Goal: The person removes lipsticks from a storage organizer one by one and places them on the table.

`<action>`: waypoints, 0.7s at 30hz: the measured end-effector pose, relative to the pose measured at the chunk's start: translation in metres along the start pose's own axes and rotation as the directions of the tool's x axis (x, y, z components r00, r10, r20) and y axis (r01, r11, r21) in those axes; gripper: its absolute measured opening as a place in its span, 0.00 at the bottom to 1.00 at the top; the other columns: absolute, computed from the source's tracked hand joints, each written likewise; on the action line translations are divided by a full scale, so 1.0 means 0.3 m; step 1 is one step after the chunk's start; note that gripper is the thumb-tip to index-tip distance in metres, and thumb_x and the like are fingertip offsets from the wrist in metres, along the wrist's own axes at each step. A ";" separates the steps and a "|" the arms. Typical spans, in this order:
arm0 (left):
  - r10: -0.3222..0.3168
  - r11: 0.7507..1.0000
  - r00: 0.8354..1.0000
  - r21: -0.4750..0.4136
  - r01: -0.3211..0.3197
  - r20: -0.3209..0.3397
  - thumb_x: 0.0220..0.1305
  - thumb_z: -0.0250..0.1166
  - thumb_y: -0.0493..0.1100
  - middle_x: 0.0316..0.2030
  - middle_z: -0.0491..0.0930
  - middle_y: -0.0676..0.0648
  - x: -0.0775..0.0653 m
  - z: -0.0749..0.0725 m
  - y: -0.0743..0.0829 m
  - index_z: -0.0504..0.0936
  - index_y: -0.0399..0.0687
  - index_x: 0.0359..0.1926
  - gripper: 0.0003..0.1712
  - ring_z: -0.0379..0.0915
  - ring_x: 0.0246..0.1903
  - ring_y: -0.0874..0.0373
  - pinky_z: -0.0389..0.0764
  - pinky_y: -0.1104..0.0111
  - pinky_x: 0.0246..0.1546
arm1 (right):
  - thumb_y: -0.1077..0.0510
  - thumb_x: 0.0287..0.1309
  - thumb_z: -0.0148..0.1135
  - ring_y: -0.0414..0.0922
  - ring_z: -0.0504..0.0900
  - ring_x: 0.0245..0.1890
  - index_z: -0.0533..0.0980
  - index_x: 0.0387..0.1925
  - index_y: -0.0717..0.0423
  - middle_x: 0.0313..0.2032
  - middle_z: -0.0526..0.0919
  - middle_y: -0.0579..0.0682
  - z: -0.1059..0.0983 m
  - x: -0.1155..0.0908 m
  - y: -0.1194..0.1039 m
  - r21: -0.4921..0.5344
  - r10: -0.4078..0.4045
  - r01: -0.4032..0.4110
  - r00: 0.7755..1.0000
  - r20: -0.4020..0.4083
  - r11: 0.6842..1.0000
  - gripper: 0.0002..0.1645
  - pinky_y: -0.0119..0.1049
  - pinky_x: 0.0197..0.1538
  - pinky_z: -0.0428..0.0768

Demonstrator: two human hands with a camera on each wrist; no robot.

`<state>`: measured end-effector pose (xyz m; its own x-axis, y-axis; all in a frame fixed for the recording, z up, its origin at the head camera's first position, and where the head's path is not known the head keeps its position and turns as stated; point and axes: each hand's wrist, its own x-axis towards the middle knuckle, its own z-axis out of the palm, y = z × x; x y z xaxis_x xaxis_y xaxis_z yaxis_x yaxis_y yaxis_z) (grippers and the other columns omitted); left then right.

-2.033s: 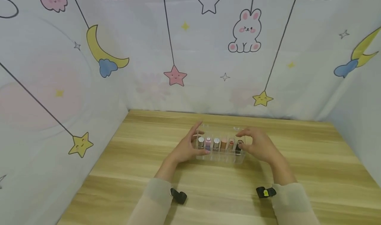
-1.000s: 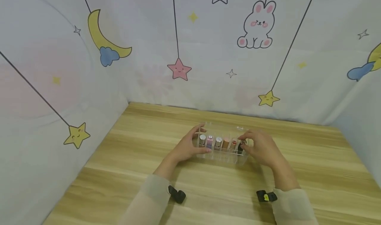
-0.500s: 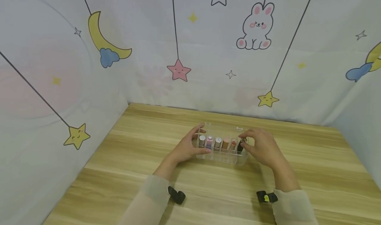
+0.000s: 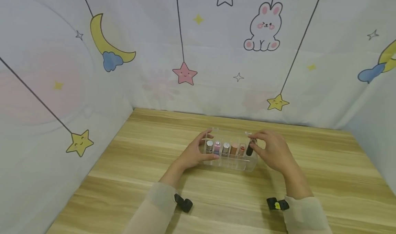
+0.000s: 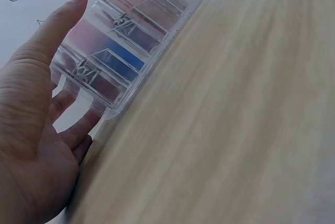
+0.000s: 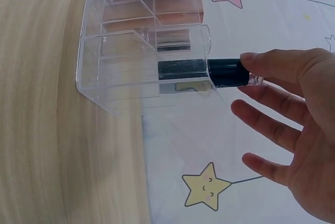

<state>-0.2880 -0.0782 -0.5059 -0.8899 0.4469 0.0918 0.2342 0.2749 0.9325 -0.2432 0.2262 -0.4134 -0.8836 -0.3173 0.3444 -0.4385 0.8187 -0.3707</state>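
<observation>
A clear acrylic lipstick organizer (image 4: 230, 164) stands on the table with a row of several lipsticks in its slots. At its left end, my left hand (image 4: 193, 154) grips it, thumb across the front and fingers behind. My right hand (image 4: 274, 149) pinches the top of a black lipstick tube (image 6: 227, 72) between thumb and fingers. In the right wrist view the tube's lower part is still inside the right end slot and its upper part sticks out. Beside it sits a short clear-capped lipstick (image 4: 242, 149). A pink-and-blue tube (image 5: 104, 48) stands near my left thumb.
The wood-grain table (image 4: 222, 199) runs up to a white cloth backdrop (image 4: 216, 99) with cartoon prints. Black straps (image 4: 184, 203) with small devices are at both wrists, by the light sleeves.
My right hand has risen slightly, drawing the black lipstick tube upward out of its end slot. My left hand stays on the organizer. The head view has shifted a little.
</observation>
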 end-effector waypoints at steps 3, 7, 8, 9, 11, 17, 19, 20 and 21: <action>-0.010 1.000 1.000 -0.009 0.010 0.007 0.58 0.80 0.50 0.74 0.66 0.52 0.003 0.002 0.000 0.52 0.69 0.82 0.59 0.56 0.78 0.44 0.56 0.36 0.75 | 0.59 0.65 0.70 0.56 0.84 0.47 0.86 0.54 0.55 0.49 0.86 0.55 -0.005 -0.001 -0.002 0.007 -0.015 0.015 1.000 -0.024 1.000 0.16 0.58 0.52 0.79; -0.020 1.000 1.000 -0.005 0.021 0.017 0.59 0.79 0.48 0.76 0.63 0.50 0.008 0.002 -0.003 0.50 0.64 0.83 0.61 0.54 0.79 0.43 0.55 0.36 0.75 | 0.60 0.66 0.69 0.52 0.84 0.43 0.86 0.55 0.55 0.49 0.86 0.54 -0.013 -0.002 -0.005 0.031 -0.017 0.019 0.999 -0.042 0.999 0.16 0.50 0.43 0.80; -0.022 1.000 1.000 -0.003 0.022 0.019 0.59 0.79 0.47 0.76 0.63 0.49 0.008 0.001 -0.002 0.49 0.64 0.83 0.61 0.53 0.79 0.44 0.55 0.36 0.76 | 0.60 0.66 0.69 0.52 0.85 0.42 0.85 0.55 0.55 0.49 0.86 0.53 -0.015 -0.002 -0.007 0.039 -0.015 0.016 0.999 -0.042 0.999 0.17 0.48 0.42 0.79; -0.021 1.000 1.000 -0.001 0.021 0.020 0.59 0.79 0.47 0.76 0.63 0.50 0.008 0.001 -0.003 0.49 0.66 0.83 0.61 0.53 0.79 0.44 0.55 0.36 0.76 | 0.60 0.67 0.69 0.51 0.85 0.42 0.85 0.56 0.55 0.50 0.85 0.53 -0.018 -0.002 -0.008 0.045 -0.012 0.014 0.999 -0.039 0.999 0.17 0.48 0.42 0.79; -0.020 1.000 1.000 0.002 0.020 0.022 0.59 0.79 0.48 0.76 0.63 0.51 0.005 0.000 0.001 0.49 0.68 0.83 0.61 0.53 0.79 0.45 0.55 0.37 0.76 | 0.60 0.68 0.68 0.51 0.85 0.42 0.84 0.57 0.56 0.50 0.85 0.53 -0.023 -0.003 -0.011 0.064 -0.004 0.006 0.999 -0.035 0.998 0.17 0.47 0.42 0.79; -0.005 1.000 1.000 -0.003 0.005 0.000 0.57 0.81 0.51 0.73 0.67 0.55 0.004 -0.002 0.002 0.53 0.71 0.81 0.59 0.57 0.77 0.46 0.56 0.36 0.75 | 0.61 0.69 0.67 0.54 0.86 0.43 0.84 0.58 0.58 0.49 0.84 0.55 -0.041 -0.003 -0.022 0.094 -0.009 0.013 0.999 -0.047 0.995 0.18 0.49 0.43 0.80; -0.002 1.000 1.000 0.000 0.002 -0.007 0.56 0.81 0.53 0.73 0.67 0.56 0.005 -0.001 0.000 0.53 0.72 0.81 0.60 0.58 0.77 0.46 0.57 0.36 0.75 | 0.61 0.69 0.66 0.54 0.86 0.43 0.84 0.57 0.58 0.50 0.84 0.55 -0.048 -0.003 -0.025 0.097 -0.011 0.016 0.999 -0.053 0.995 0.17 0.49 0.43 0.80; -0.002 1.000 1.000 0.003 0.002 -0.008 0.56 0.81 0.54 0.72 0.67 0.57 0.006 0.000 -0.001 0.53 0.72 0.81 0.60 0.58 0.77 0.47 0.57 0.36 0.75 | 0.61 0.69 0.66 0.53 0.86 0.42 0.84 0.57 0.58 0.50 0.84 0.55 -0.050 -0.004 -0.026 0.097 -0.011 0.016 0.998 -0.056 0.995 0.17 0.49 0.42 0.80; -0.001 1.000 1.000 0.006 0.001 -0.009 0.55 0.81 0.55 0.72 0.67 0.57 0.007 0.001 -0.002 0.53 0.72 0.81 0.60 0.58 0.77 0.47 0.57 0.36 0.74 | 0.61 0.69 0.66 0.53 0.85 0.42 0.84 0.57 0.58 0.50 0.84 0.55 -0.053 -0.005 -0.027 0.097 -0.010 0.016 0.998 -0.058 0.995 0.17 0.49 0.42 0.81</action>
<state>-0.2899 -0.0772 -0.5063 -0.8936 0.4389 0.0945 0.2360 0.2803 0.9304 -0.2356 0.2277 -0.3972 -0.8681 -0.2975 0.3974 -0.4664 0.7631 -0.4475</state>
